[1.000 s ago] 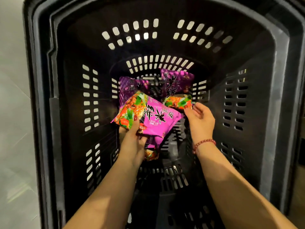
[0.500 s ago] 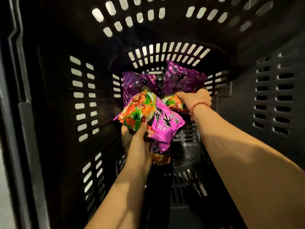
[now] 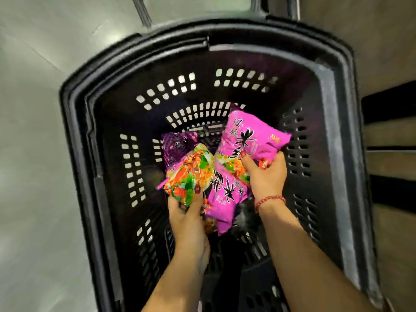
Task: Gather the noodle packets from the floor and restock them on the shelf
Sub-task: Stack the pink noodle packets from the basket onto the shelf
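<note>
Both my hands are inside a black slotted basket [image 3: 94,136]. My left hand [image 3: 188,218] grips a pink noodle packet [image 3: 202,183] with a red and green picture, and a second packet shows beneath it. My right hand [image 3: 266,174] grips another pink noodle packet [image 3: 249,136], raised above the basket floor. One more purple packet [image 3: 177,144] lies at the basket's bottom, partly hidden behind the left-hand packet.
The basket stands on a pale grey floor [image 3: 33,154]. Its handle bars [image 3: 144,10] rise at the far edge. On the right runs a brown surface with dark bands [image 3: 391,102]. The basket walls close in on all sides of my hands.
My right hand has taken hold of the far right packet and lifted it up. The view has pulled back, so the whole basket rim shows. My left hand keeps its packets.
</note>
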